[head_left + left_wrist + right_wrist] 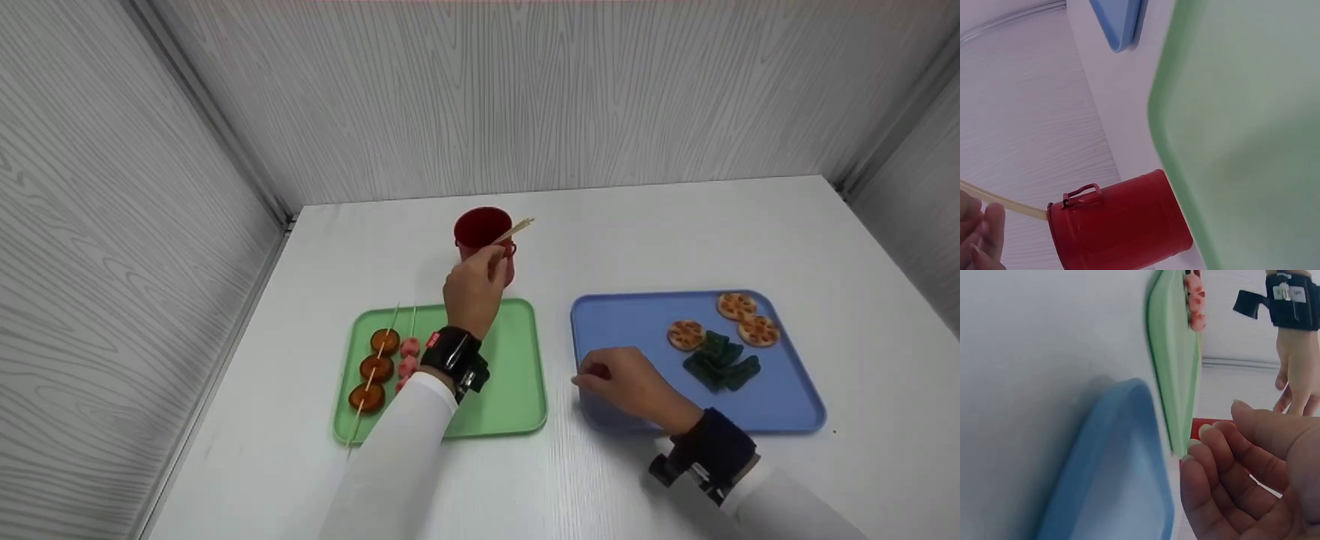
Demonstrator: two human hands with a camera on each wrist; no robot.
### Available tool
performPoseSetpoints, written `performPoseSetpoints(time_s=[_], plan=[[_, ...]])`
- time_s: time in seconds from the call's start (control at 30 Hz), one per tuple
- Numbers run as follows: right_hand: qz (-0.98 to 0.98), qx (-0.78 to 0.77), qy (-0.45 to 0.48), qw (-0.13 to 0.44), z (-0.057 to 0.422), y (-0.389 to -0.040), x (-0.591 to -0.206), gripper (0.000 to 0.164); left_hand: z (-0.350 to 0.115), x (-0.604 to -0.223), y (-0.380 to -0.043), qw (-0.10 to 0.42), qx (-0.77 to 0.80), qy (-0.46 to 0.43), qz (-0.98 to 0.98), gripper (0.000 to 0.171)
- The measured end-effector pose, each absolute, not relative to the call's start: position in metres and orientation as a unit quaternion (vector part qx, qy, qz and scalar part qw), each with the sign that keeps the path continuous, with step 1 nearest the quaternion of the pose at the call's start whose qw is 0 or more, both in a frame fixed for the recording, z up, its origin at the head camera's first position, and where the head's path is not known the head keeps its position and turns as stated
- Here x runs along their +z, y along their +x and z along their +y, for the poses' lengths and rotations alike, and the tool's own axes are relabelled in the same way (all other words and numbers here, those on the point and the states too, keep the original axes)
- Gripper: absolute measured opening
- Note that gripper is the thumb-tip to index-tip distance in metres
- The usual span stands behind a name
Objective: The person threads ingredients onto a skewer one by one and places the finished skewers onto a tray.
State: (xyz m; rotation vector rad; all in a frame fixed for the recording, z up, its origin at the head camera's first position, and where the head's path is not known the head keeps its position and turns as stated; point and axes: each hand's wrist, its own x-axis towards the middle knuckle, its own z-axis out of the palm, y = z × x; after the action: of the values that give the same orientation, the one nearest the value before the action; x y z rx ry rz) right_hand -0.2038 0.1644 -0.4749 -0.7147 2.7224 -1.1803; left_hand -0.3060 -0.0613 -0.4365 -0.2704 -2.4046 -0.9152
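Note:
My left hand [474, 291] is at the near side of a red bucket [484, 227], fingertips right beside a few thin wooden skewers [519, 225]. In the left wrist view the skewers [1022, 208] lean out over the bucket's rim by its small handle, and the bent fingers [995, 228] overlap their lower edge. My right hand [626, 381] hovers over the near left corner of a blue tray [615, 319]. Its fingers curl loosely with nothing between them, as the right wrist view shows.
On the green tray [514, 375] lie a skewer of browned round slices [376, 368] and a skewer of pink balls [409, 347], partly behind my left arm. The blue tray bears several lotus root slices [685, 335] and dark green pieces [721, 364]. Pale walls [525, 97] enclose the white table [637, 232].

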Motion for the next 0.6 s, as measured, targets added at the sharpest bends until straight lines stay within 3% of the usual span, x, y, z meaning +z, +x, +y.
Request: performPoseSetpoints(time_s=[0.27,0.6], plan=[[0.889,-0.407,-0.209,-0.016,0.147,-0.212,-0.473,0.011,-0.053,-0.433,-0.319,0.28,-0.364,-0.105,-0.882,0.017],[0.882,-0.42,-0.214,-0.004,0.141,-0.209,-0.481,0.009,-0.055,-0.428,-0.324,0.28,-0.347,-0.104,-0.889,0.016]])
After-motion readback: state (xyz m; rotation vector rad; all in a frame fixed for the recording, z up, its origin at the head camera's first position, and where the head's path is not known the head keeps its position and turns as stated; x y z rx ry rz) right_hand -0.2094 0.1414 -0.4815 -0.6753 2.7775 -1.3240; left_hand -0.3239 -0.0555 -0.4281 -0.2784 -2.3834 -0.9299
